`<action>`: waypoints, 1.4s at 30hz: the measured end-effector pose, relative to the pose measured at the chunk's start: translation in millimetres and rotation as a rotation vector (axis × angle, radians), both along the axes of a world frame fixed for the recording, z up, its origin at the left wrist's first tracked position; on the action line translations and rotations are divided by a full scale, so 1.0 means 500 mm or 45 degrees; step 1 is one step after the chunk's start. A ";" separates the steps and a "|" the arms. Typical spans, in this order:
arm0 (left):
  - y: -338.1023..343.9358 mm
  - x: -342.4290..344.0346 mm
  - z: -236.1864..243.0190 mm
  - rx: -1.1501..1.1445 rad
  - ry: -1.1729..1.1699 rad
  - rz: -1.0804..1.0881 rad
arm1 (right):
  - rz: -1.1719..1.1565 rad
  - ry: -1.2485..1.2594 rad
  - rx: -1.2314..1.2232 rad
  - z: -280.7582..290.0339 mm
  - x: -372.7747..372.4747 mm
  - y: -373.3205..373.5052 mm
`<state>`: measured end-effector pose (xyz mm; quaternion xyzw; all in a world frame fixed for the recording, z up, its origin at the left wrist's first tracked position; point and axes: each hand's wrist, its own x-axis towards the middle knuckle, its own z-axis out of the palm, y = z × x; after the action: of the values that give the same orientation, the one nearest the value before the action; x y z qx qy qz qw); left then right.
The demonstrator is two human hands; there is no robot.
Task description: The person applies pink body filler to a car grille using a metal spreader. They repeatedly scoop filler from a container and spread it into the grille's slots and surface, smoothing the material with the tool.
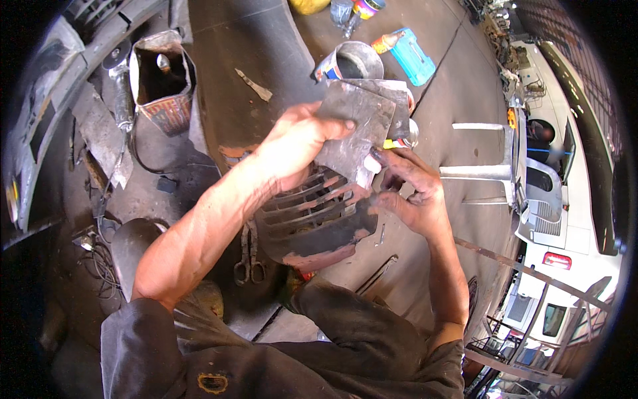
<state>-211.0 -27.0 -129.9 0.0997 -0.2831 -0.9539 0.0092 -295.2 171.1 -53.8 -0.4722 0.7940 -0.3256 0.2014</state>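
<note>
My left hand (292,143) grips a stained grey flat plate (352,113), thumb across its face; darker sheets show behind it. At the plate's lower right corner is a small white lump (372,163). My right hand (412,196) has curled fingers at that corner, and I cannot make out what they hold. Beneath both hands lies a dark slotted plastic panel (319,233) with patches of pinkish filler. A pair of scissors (249,266) lies to its left.
A metal bucket (355,60), a blue case (412,56) and an open tin (159,93) stand ahead. An angle grinder (119,86) lies left, beside a curved panel (46,120). An upended plastic chair (478,166) and white vehicle (545,246) are at right.
</note>
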 end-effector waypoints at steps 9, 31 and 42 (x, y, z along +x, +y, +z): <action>0.071 -0.079 -0.025 0.061 -0.547 0.021 | -0.155 -0.329 -0.409 -0.137 -0.053 0.074; -0.001 -0.010 -0.050 -0.303 -0.067 0.777 | 0.239 0.329 0.323 -0.179 -0.102 0.070; -0.021 0.024 -0.052 -0.286 -0.092 0.870 | 0.229 0.309 0.301 -0.162 -0.108 0.061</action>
<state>-198.9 -37.5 -155.9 0.2206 -0.3367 -0.8545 0.3282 -349.0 201.8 -134.8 -0.5501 0.7998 -0.1513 0.1864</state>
